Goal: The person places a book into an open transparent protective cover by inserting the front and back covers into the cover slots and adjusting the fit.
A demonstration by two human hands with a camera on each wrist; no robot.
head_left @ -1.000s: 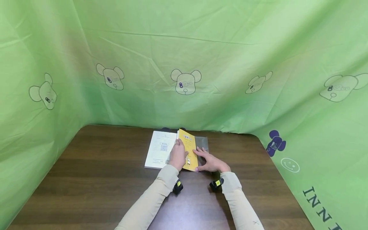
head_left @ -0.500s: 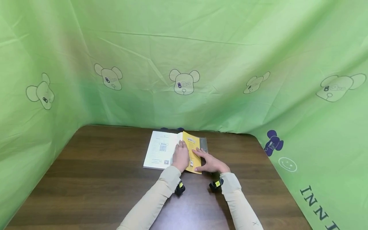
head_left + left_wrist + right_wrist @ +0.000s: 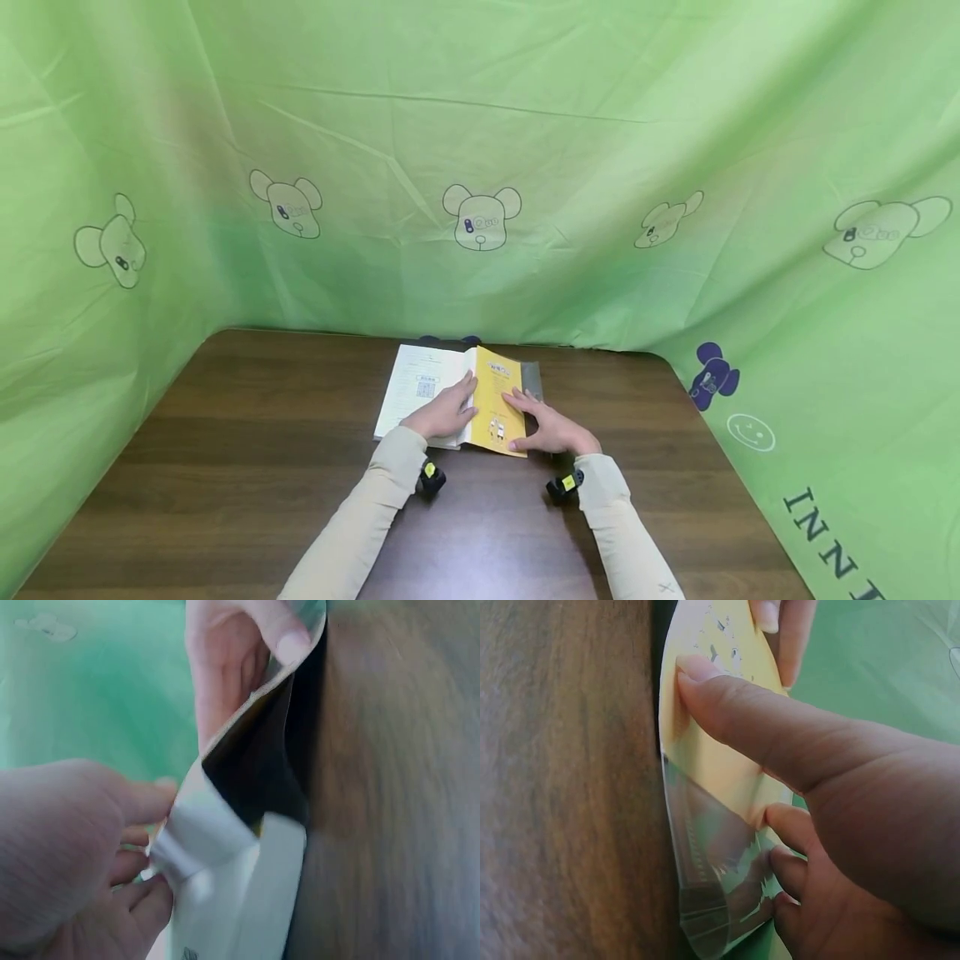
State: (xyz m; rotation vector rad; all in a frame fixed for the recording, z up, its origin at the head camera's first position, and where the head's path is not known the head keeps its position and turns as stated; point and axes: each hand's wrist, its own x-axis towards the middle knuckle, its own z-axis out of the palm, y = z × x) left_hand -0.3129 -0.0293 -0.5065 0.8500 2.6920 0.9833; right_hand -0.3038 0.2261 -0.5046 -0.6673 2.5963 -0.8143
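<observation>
An open book (image 3: 408,400) lies on the table, its white printed page with a QR code on the left. The yellow cover (image 3: 495,379) is spread to the right, with a clear plastic sleeve (image 3: 532,380) reaching past its outer edge. My left hand (image 3: 444,410) rests extended fingers along the fold between page and cover. My right hand (image 3: 553,428) presses the cover's right side, thumb and fingers spread apart. In the left wrist view, the cover's near edge (image 3: 247,705) bows up over a dark gap. The right thumb (image 3: 720,697) lies on the yellow surface.
The dark wooden table (image 3: 247,467) extends around the book. A green cloth (image 3: 375,275) with bear-head prints hangs behind it and along both sides. Black wrist cameras (image 3: 430,479) sit at both cuffs.
The left hand has moved left off the yellow cover to the fold, turning its fingers rightward. The cover has shifted slightly right and lies flatter. The right hand has hardly moved.
</observation>
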